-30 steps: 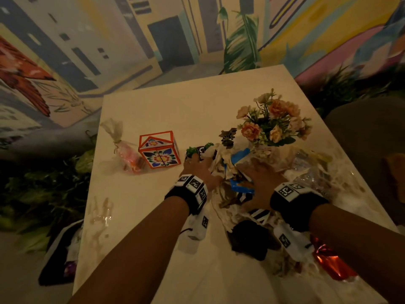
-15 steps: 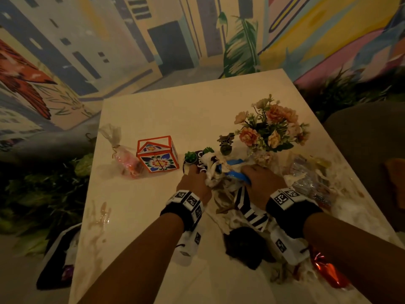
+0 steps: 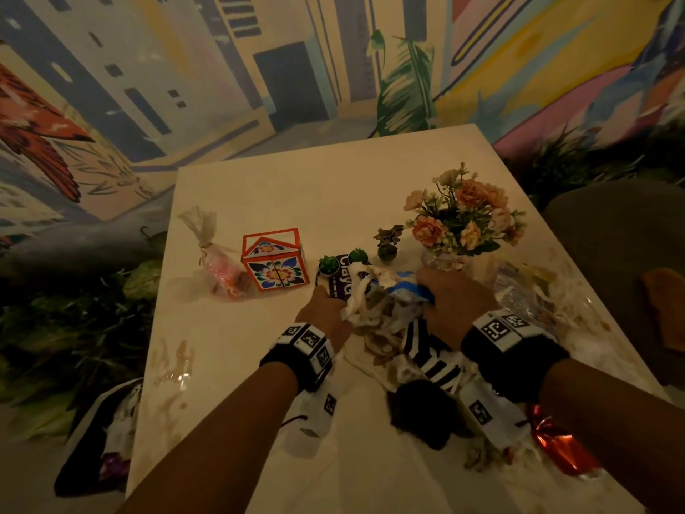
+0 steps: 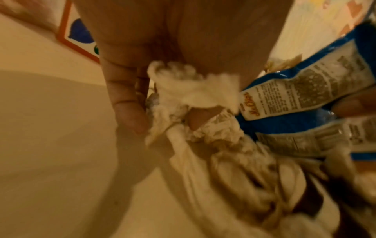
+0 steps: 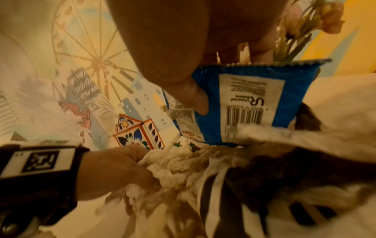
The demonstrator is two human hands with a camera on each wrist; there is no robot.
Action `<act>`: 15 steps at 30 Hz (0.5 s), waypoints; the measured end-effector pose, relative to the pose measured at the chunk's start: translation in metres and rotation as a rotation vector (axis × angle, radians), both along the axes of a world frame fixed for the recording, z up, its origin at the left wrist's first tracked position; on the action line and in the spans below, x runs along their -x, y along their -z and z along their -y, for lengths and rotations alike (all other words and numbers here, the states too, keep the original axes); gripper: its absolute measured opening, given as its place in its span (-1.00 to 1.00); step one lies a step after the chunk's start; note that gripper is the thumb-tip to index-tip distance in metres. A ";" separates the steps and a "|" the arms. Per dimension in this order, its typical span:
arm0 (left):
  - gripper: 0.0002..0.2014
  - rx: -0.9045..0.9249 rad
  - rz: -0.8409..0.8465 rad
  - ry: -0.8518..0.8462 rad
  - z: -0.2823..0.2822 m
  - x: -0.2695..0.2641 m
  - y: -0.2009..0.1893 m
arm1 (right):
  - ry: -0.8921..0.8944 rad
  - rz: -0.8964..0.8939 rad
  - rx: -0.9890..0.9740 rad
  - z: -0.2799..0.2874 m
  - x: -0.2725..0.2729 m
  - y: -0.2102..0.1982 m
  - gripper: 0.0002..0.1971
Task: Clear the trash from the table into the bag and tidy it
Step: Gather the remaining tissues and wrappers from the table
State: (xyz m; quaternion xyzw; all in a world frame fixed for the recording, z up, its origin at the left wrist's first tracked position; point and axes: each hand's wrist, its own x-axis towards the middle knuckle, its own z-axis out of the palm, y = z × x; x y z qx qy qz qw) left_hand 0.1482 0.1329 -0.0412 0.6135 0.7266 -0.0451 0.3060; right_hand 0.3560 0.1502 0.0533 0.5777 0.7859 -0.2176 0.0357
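A heap of crumpled, stained paper napkins [image 3: 374, 306] lies mid-table, mixed with a blue snack wrapper [image 3: 411, 289] and a black-and-white striped wrapper [image 3: 430, 350]. My left hand [image 3: 326, 309] grips a wad of the napkins [image 4: 193, 99] between curled fingers and thumb. My right hand [image 3: 452, 302] pinches the blue wrapper [image 5: 250, 103], thumb [image 5: 195, 96] on its printed side. A dark bag [image 3: 100, 443] with trash in it stands on the floor beside the table's left edge.
Behind the heap stand a flower vase [image 3: 463, 224], small potted plants [image 3: 387, 243], a painted box [image 3: 274, 259] and a tied candy pouch [image 3: 218, 257]. A purple card [image 3: 343, 280] lies by my left hand. Clear plastic [image 3: 526, 291] and red foil [image 3: 559, 443] lie right.
Both hands have closed in on the heap and bunched it together, lifting the napkins and the blue wrapper. The purple card under the heap has come into view.
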 end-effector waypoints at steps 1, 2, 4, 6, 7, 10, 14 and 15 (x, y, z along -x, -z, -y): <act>-0.60 -0.001 0.017 -0.016 0.001 0.003 -0.002 | 0.009 0.005 -0.038 0.001 0.001 -0.005 -0.88; -0.54 0.002 0.041 -0.040 0.001 0.006 -0.005 | 0.020 -0.005 -0.073 0.002 0.001 -0.011 -0.88; -0.45 0.005 0.074 -0.067 -0.001 0.010 -0.011 | 0.042 -0.041 -0.096 0.003 0.004 -0.022 -0.84; -0.39 -0.023 0.109 -0.080 -0.002 0.012 -0.018 | 0.065 -0.074 -0.054 0.001 0.006 -0.032 -0.74; -0.39 -0.033 0.149 -0.101 -0.001 0.015 -0.023 | 0.078 -0.082 -0.026 0.001 0.009 -0.036 -0.74; -0.58 -0.040 0.267 -0.131 0.000 0.019 -0.044 | 0.105 -0.075 -0.037 -0.002 0.015 -0.042 -0.81; -0.76 -0.088 0.322 -0.098 0.006 0.023 -0.071 | 0.159 -0.162 -0.119 -0.004 0.022 -0.052 -0.79; -0.76 -0.104 0.323 -0.112 0.008 0.024 -0.077 | 0.169 -0.180 -0.130 -0.004 0.024 -0.056 -0.77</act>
